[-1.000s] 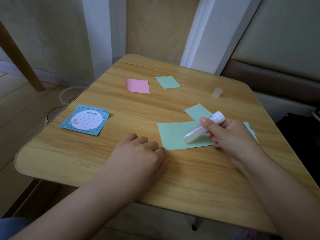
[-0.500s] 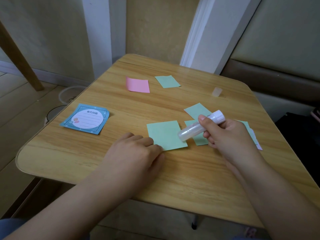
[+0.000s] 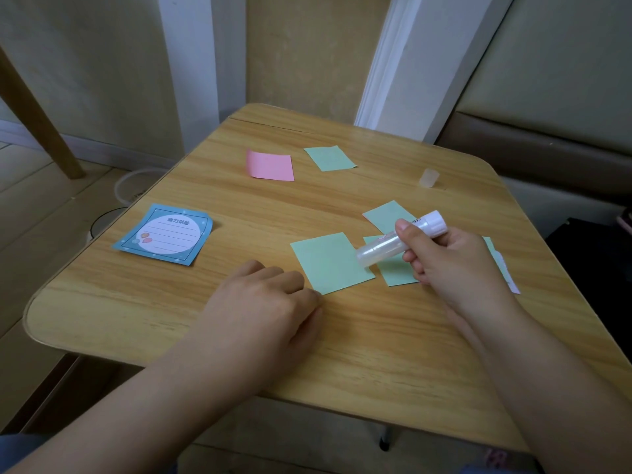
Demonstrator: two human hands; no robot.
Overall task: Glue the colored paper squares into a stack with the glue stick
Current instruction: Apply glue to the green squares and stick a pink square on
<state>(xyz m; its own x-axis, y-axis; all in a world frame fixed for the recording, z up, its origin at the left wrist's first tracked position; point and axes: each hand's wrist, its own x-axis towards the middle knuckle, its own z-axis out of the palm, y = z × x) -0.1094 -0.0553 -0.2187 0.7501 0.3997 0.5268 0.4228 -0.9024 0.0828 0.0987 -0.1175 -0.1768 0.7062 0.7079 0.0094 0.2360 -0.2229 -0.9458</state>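
Observation:
My right hand (image 3: 455, 258) grips an uncapped translucent glue stick (image 3: 393, 242), its open end pointing left and down over a green paper square (image 3: 330, 263). My left hand (image 3: 260, 302) lies on the table with curled fingers, fingertips touching that square's near left corner. A second green square (image 3: 393, 271) lies partly under the glue stick and my right hand. A third green square (image 3: 388, 213) sits just behind. Farther back lie a pink square (image 3: 272, 164) and another green square (image 3: 330, 158).
The wooden table (image 3: 376, 336) also carries a blue notepad (image 3: 164, 234) at the left and the glue stick's clear cap (image 3: 429, 177) at the back right. More paper edges (image 3: 502, 265) show behind my right hand. A chair leg (image 3: 37, 121) stands at the far left.
My left hand has slid the front green square leftward, away from the square beneath it, so the two now lie side by side. My right hand with the glue stick stayed nearly in place.

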